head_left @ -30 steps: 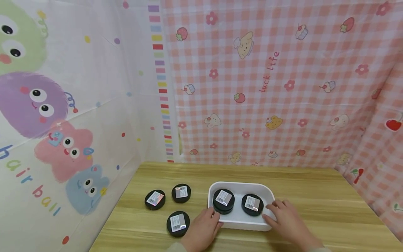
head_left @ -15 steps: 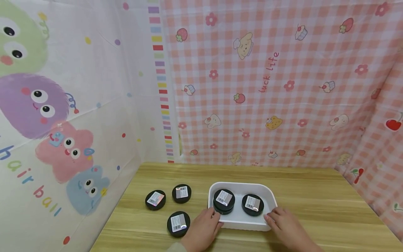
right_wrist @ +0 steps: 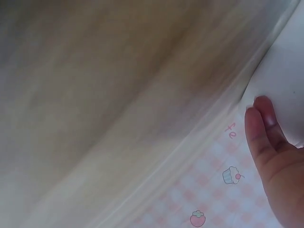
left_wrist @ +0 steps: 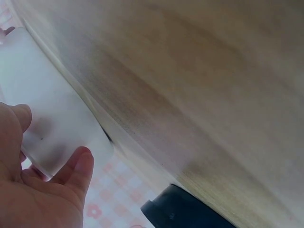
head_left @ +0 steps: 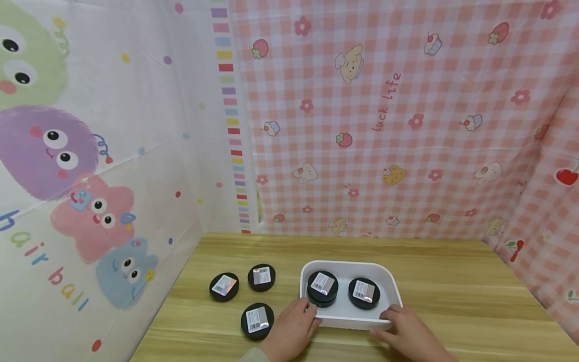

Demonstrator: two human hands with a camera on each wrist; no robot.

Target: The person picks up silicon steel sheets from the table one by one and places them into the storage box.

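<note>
A white plastic bin [head_left: 344,322] stands on the table. At its left end lies a black round disc [head_left: 322,284] with a label, stacked on another; a single labelled disc [head_left: 364,293] lies to the right. My left hand [head_left: 293,327] grips the bin's front left corner. In the left wrist view, the left hand's thumb [left_wrist: 23,116] presses the bin's wall [left_wrist: 52,104]. My right hand [head_left: 405,329] holds the front right corner, fingertips over the rim and thumb low in front. Fingers of the right hand [right_wrist: 266,137] touch the bin's side in the right wrist view.
Left of the bin, three more labelled black discs lie on the wood-grain table [head_left: 452,281]: one near disc [head_left: 257,321], one far disc [head_left: 261,277] and one leftmost disc [head_left: 223,287]. Patterned cloths hang behind and at both sides.
My right hand has shifted from the bin's right rim towards its front right corner, and its thumb has dropped to the front wall. The left hand and the discs stay put.
</note>
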